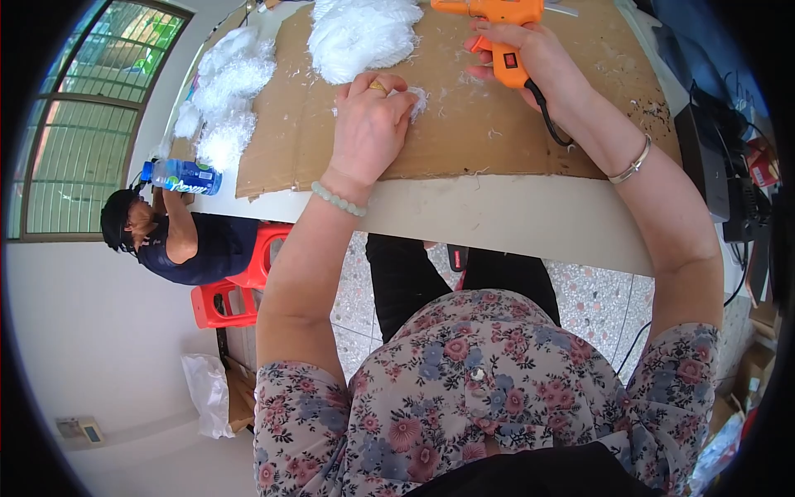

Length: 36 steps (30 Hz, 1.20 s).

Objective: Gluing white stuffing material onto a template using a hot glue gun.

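My right hand (546,62) is wrapped round the handle of an orange hot glue gun (511,65) with a red switch and a black cord, at the upper right of the cardboard. Left of it, my left hand (373,120) is closed with its fingers bent down at the cardboard sheet (290,149). A small white fluffy piece (420,101) pokes out at its fingertips; most of that piece is hidden by the hand. Just beyond my left hand lies a big heap of white netted, fluffy material (360,37). The glue gun's nozzle end is at the picture's top edge.
More white fluff (228,99) is heaped at the left, near a blue-labelled plastic bottle (186,176). Another person (195,240) sits on a red stool (224,302) at the table's left. Black equipment (704,161) stands at the right edge. White scraps dot the cardboard.
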Motion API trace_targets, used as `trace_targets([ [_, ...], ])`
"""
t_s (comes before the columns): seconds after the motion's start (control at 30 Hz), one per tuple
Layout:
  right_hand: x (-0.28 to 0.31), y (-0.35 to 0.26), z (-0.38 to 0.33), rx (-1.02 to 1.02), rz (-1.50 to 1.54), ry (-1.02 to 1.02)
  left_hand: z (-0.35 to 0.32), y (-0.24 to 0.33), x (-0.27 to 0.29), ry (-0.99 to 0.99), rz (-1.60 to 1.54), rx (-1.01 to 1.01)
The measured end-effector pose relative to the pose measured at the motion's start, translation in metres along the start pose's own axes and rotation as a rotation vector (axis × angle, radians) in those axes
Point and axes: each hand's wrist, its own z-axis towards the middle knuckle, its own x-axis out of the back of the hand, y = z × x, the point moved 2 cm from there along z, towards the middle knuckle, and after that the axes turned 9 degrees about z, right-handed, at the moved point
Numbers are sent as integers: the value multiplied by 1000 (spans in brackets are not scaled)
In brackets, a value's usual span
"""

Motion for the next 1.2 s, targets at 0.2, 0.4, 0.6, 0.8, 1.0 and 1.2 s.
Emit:
trace_targets([
  [0.2, -13, 1, -6, -14, -14, -85, -6, -2, 2, -21, -159, 80],
  [0.4, -40, 18, 1, -47, -68, -122, -12, -5, 2, -24, -185, 87],
  [0.6, -40, 38, 13, -108, -138, -160, -11, -3, 1, -35, -239, 143],
  [0.8, -43, 33, 7, -142, -129, -138, -13, -20, 13, -13, -558, 341],
  [1.0, -35, 37, 8, -110, -77, -132, -22, -3, 44, 91, -297, 102],
  [1.2, -33, 36, 10, -145, -124, -161, -29, 28, 42, -21, -91, -96],
])
